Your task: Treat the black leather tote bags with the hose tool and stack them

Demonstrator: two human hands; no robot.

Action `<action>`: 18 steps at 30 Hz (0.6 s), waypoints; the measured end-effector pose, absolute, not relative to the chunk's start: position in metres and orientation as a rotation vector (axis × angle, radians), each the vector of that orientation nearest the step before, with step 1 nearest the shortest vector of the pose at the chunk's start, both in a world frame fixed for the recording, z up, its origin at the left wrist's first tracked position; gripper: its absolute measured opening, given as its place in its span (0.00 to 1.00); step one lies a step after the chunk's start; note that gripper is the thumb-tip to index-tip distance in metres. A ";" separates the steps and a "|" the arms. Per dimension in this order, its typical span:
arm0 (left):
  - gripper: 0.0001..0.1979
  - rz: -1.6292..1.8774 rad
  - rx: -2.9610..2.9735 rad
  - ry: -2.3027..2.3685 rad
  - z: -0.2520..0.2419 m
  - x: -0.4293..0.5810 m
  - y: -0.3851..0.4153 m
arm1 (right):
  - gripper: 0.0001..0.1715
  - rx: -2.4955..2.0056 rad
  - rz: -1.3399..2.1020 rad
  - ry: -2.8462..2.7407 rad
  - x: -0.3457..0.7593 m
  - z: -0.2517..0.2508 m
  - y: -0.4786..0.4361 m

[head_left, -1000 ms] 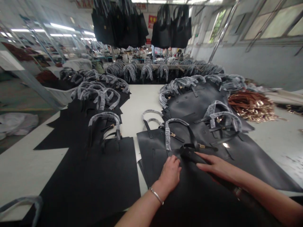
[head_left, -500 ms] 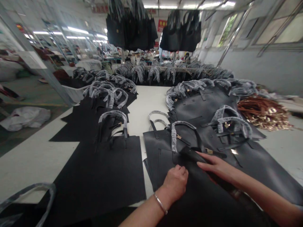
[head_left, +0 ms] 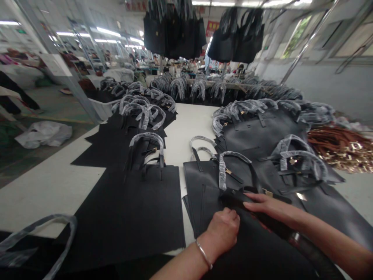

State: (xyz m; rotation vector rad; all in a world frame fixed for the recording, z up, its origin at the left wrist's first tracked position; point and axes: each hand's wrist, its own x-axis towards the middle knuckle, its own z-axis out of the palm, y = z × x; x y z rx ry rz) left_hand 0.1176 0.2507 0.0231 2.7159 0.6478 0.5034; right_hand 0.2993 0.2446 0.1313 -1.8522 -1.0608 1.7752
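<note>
My left hand, with a silver bangle on its wrist, is closed in a fist-like pinch over the front of a black handbag. What its fingertips hold is hidden. Just right of it, my right hand grips a dark bag handle that curves towards me and has a shiny glint on it. The handle's flat black end reaches above my left fist. Behind lies another black bag, its upright handle wrapped in clear plastic, with a gold-tipped strap beside it.
Black bags lie overlapped along the left of the pale table; more bags lie along the right. A heap of brown straps with gold buckles is far right. Bags hang overhead. A metal post stands left.
The whole view has shifted, so the table and bags appear further right. Both hands keep nearly the same place on the bag. More of the curved handle shows below my right hand.
</note>
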 end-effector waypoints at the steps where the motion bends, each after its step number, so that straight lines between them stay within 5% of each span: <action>1: 0.08 0.503 2.721 0.642 0.023 0.118 0.251 | 0.35 -1.854 1.792 -1.059 0.300 0.131 0.245; 8: 0.08 0.521 2.744 0.627 0.022 0.117 0.252 | 0.43 -1.843 1.373 -1.203 0.282 0.133 0.269; 18: 0.11 0.537 2.746 0.606 0.019 0.120 0.250 | 0.39 -1.772 1.811 -1.269 0.255 0.129 0.288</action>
